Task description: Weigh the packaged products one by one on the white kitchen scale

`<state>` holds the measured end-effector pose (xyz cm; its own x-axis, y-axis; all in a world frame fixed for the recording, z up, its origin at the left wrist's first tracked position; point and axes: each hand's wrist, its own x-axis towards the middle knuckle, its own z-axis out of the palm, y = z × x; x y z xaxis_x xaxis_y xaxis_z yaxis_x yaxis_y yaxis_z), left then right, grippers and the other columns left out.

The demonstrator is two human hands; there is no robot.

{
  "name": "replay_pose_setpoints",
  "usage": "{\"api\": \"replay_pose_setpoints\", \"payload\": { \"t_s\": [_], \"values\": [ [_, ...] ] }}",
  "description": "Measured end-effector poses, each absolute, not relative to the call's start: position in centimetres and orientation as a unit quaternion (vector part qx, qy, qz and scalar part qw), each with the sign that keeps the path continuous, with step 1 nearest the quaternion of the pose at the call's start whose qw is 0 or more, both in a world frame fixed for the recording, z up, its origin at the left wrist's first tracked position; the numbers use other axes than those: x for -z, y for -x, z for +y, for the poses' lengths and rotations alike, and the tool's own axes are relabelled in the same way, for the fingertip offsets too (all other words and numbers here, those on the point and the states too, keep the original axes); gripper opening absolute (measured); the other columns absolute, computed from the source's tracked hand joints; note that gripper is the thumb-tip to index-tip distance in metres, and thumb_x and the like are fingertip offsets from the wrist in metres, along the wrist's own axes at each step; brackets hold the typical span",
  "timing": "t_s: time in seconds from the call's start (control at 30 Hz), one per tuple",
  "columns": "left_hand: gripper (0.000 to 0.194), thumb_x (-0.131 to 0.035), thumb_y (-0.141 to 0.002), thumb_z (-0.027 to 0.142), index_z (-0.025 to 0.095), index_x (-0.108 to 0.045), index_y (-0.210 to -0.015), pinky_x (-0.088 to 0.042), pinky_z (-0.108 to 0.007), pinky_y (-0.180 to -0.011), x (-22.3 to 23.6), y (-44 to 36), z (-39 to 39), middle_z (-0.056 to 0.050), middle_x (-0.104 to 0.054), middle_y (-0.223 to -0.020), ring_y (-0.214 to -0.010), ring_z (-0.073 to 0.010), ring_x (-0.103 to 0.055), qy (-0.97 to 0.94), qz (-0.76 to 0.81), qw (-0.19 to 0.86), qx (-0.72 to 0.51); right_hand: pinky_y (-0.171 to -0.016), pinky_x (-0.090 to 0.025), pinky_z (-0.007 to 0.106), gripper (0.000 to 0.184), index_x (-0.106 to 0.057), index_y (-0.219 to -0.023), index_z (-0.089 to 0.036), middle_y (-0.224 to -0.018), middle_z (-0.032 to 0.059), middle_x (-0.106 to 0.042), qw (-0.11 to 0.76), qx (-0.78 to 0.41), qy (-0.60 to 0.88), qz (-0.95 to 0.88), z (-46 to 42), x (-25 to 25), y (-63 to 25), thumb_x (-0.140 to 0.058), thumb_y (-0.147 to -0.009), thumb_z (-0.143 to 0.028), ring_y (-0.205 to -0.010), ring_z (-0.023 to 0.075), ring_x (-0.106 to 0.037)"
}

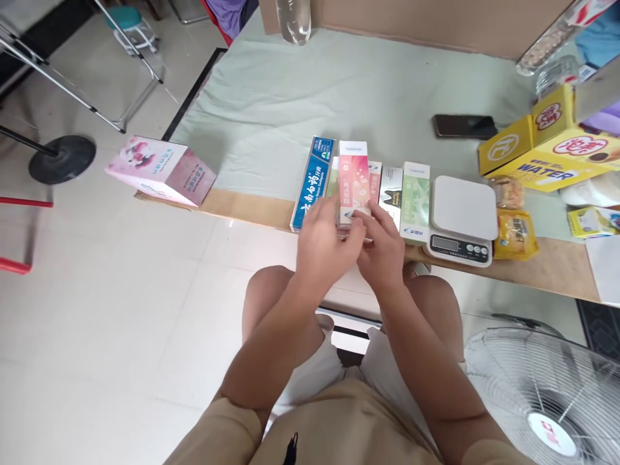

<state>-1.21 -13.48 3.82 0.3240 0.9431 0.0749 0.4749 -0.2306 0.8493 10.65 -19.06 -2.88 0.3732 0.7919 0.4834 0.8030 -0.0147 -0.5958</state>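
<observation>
Both my hands meet at the near end of a pink and white toothpaste box (352, 177) that lies on top of a row of boxes at the table's front edge. My left hand (325, 240) curls its fingers round the box's left side. From the right, my right hand (382, 248) pinches the same end. A blue toothpaste box (312, 182) lies just left of it. A black and white box (390, 194) and a pale green box (415, 199) lie to its right.
A white kitchen scale (462, 219) stands right of the boxes, with yellow snack packets (516, 234) beside it. A black phone (465, 126) and yellow cartons (547, 145) lie further right. A pink box (162, 169) overhangs the table's left corner. A fan (547, 394) stands at bottom right.
</observation>
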Motion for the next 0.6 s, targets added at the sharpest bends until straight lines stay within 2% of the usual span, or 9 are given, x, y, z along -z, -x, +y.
{"api": "replay_pose_setpoints", "payload": {
  "t_s": [0.07, 0.13, 0.27, 0.33, 0.4, 0.47, 0.6],
  "values": [
    [0.045, -0.057, -0.094, 0.033, 0.015, -0.063, -0.135, -0.05, -0.048, -0.122, -3.7, 2.5, -12.3, -0.016, -0.069, -0.143, -0.14, -0.0314, -0.062, -0.727, 0.501, 0.33, -0.334, -0.104, -0.065, 0.047, 0.039, -0.072, -0.131, -0.023, -0.149, 0.0167, -0.066, 0.405, 0.004, 0.711, -0.575, -18.9, 2.8, -10.9, -0.062, -0.094, -0.031, -0.135, 0.0302, -0.068],
    [0.046, -0.057, -0.093, 0.032, 0.015, -0.064, -0.135, -0.046, -0.048, -0.125, -3.4, 3.6, -11.0, -0.017, -0.066, -0.145, -0.142, -0.0319, -0.06, -0.727, 0.521, 0.303, -0.328, -0.108, -0.062, 0.05, 0.047, -0.068, -0.139, -0.023, -0.156, 0.018, -0.06, 0.373, 0.001, 0.718, -0.587, -18.7, 2.4, -11.3, -0.064, -0.093, -0.032, -0.139, 0.0321, -0.065],
    [0.055, -0.062, -0.091, 0.033, 0.017, -0.06, -0.145, -0.037, -0.056, -0.131, -3.0, 4.6, -9.3, -0.02, -0.049, -0.162, -0.16, -0.0385, -0.038, -0.711, 0.589, 0.319, -0.216, -0.105, -0.062, 0.053, 0.046, -0.067, -0.141, -0.027, -0.16, 0.0178, -0.056, 0.305, -0.035, 0.726, -0.615, -18.1, 1.8, -11.5, -0.061, -0.095, -0.031, -0.133, 0.0334, -0.068],
    [0.057, -0.062, -0.092, 0.034, 0.018, -0.059, -0.147, -0.039, -0.059, -0.128, -3.0, 4.7, -9.0, -0.021, -0.049, -0.161, -0.158, -0.0407, -0.042, -0.714, 0.587, 0.347, -0.16, -0.106, -0.061, 0.053, 0.044, -0.069, -0.139, -0.027, -0.159, 0.0177, -0.056, 0.299, -0.039, 0.722, -0.623, -18.0, 1.7, -11.3, -0.061, -0.095, -0.03, -0.13, 0.0327, -0.069],
    [0.056, -0.06, -0.094, 0.034, 0.02, -0.059, -0.148, -0.044, -0.059, -0.124, -3.1, 4.6, -9.0, -0.019, -0.053, -0.157, -0.149, -0.0406, -0.053, -0.721, 0.571, 0.37, -0.131, -0.104, -0.062, 0.051, 0.044, -0.069, -0.138, -0.027, -0.159, 0.0179, -0.055, 0.302, -0.039, 0.718, -0.625, -17.9, 1.7, -10.8, -0.062, -0.094, -0.03, -0.129, 0.0322, -0.069],
    [0.052, -0.053, -0.097, 0.032, 0.022, -0.059, -0.147, -0.046, -0.056, -0.123, -3.3, 4.5, -9.0, -0.017, -0.056, -0.153, -0.143, -0.038, -0.058, -0.719, 0.565, 0.385, -0.124, -0.102, -0.062, 0.051, 0.045, -0.068, -0.139, -0.027, -0.158, 0.0182, -0.054, 0.303, -0.043, 0.716, -0.628, -17.7, 1.7, -10.4, -0.061, -0.095, -0.031, -0.127, 0.0322, -0.069],
    [0.043, -0.038, -0.105, 0.033, 0.025, -0.068, -0.134, -0.046, -0.05, -0.124, -3.7, 4.4, -9.0, -0.011, -0.064, -0.144, -0.144, -0.0315, -0.057, -0.704, 0.567, 0.403, -0.143, -0.103, -0.062, 0.053, 0.045, -0.068, -0.14, -0.027, -0.154, 0.0184, -0.054, 0.298, -0.059, 0.713, -0.632, -17.2, 1.6, -9.9, -0.062, -0.096, -0.033, -0.123, 0.0322, -0.069]
  ]
}}
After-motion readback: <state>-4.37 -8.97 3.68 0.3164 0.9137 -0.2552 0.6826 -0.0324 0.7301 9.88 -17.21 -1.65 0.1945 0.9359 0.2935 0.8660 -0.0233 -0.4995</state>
